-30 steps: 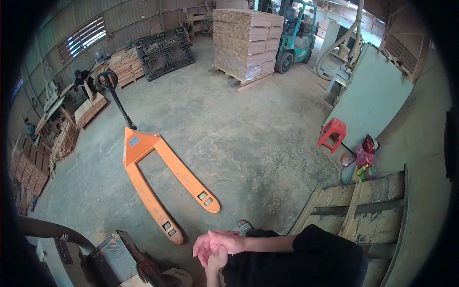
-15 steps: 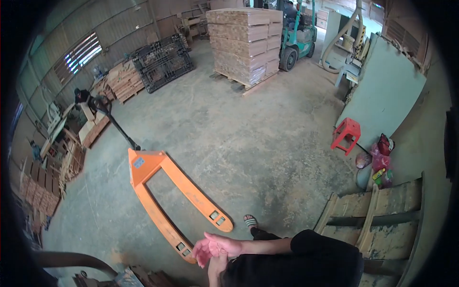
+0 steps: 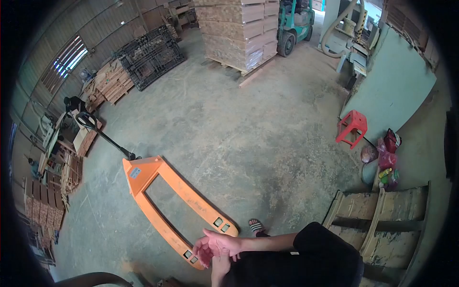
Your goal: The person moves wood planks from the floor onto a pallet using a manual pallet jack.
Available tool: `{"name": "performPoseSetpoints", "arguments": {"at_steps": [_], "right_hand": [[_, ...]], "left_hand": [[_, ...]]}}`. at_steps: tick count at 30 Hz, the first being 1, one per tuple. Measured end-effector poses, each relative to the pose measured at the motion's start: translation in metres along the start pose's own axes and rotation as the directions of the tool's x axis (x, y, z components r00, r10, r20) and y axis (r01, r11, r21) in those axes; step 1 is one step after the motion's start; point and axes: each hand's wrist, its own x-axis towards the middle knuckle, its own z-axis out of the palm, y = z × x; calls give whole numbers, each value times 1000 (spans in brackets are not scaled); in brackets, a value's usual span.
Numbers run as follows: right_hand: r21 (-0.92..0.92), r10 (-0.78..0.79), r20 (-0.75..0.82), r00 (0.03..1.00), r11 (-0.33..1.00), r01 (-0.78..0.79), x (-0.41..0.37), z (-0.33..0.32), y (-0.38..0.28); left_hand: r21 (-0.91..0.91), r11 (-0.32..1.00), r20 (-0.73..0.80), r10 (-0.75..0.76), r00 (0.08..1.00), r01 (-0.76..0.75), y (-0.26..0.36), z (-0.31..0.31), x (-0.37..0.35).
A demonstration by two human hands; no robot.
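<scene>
One tall stack of boards (image 3: 236,33) far beyond the fingertips, squared up on its base. Green forklift (image 3: 296,21) just beside it.

Nearer, orange pallet jack (image 3: 162,201): forks bare, nothing loaded. Fork tips just past the fingertips, handle well away to the far left. Judged idle, no load taken up yet.

Weathered wooden pallet (image 3: 382,225) off to the wrist side, past the right forearm. Red stool (image 3: 352,126) well beyond that.

Plastic bags (image 3: 388,146) near the stool, bunched against the wall. Yellow-green bottle (image 3: 384,173) showing among them, other contents hidden.

Right hand (image 3: 224,244) laid over left hand (image 3: 205,254), both empty. Fingers loosely curled and slack, gripping nothing. Sandalled foot (image 3: 256,225) just beyond the right wrist.
</scene>
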Motion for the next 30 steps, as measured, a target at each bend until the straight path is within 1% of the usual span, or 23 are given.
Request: {"name": "performPoseSetpoints", "arguments": {"at_steps": [1, 4, 5, 7, 8, 10, 11, 12, 14, 15, 17, 18, 20, 21, 22, 23, 25, 28, 29, 30], "right_hand": [[20, -4, -12, 1000, 1000, 4, 10, -6, -1], [70, 12, -69, 998, 998, -7, 46, -22, 3], [44, 17, -86, 996, 999, -13, 62, -26, 6], [-12, 17, -122, 992, 1000, -19, 97, -31, 12], [-18, 18, -128, 992, 1000, -21, 114, -36, 16], [-23, -2, -126, 992, 1000, -1, 159, -43, 29], [-23, -43, -149, 988, 999, 40, 185, -41, 34], [-26, -79, -181, 980, 997, 76, 208, -39, 38], [-59, -134, -217, 967, 990, 124, 250, -38, 47], [-67, -147, -227, 963, 989, 135, 270, -39, 51], [-71, -158, -247, 956, 987, 144, 300, -42, 57], [-75, -154, -267, 951, 987, 139, 314, -43, 59], [-81, -151, -300, 942, 988, 133, 337, -46, 60], [-85, -147, -293, 945, 988, 127, 348, -49, 60], [-92, -142, -285, 948, 988, 121, 357, -53, 58], [-97, -140, -279, 950, 988, 117, 367, -58, 57], [-60, -110, -315, 943, 994, 95, 388, -77, 55], [-16, -43, -347, 937, 999, 40, 423, -94, 50], [-8, -22, -353, 935, 1000, 20, 436, -100, 45], [-4, -2, -300, 954, 1000, 1, 447, -109, 39]], "left_hand": [[43, 999, -10, 14, 1000, -14, 0, -9, 7], [117, 993, 8, -34, 999, 33, 3, -48, 22], [131, 989, 24, -66, 998, 63, 1, -64, 26], [92, 995, 46, -50, 998, 46, -7, -98, 37], [77, 996, 59, -38, 998, 33, -13, -118, 42], [137, 988, -17, 66, 998, -63, -29, -162, 50], [158, 980, -55, 129, 990, -119, -33, -183, 56], [126, 990, -19, 60, 998, -57, -29, -208, 58], [74, 997, 106, 22, 994, -30, -49, -258, 69], [54, 998, 164, 3, 986, -12, -47, -281, 73], [88, 996, 181, 0, 983, -16, -40, -316, 78], [104, 995, 188, -7, 982, -13, -32, -330, 79], [127, 991, 127, 17, 992, -33, -34, -348, 81], [146, 988, 96, 36, 995, -50, -33, -356, 86], [114, 993, 115, 24, 993, -37, -25, -367, 90], [101, 994, 135, 28, 991, -41, -30, -377, 99], [79, 996, 177, 26, 984, -40, -42, -395, 115], [86, 996, 73, -15, 997, 9, -47, -419, 132], [80, 997, 47, 15, 999, -19, -56, -427, 143], [76, 996, 24, 47, 999, -49, -73, -433, 157]]}}
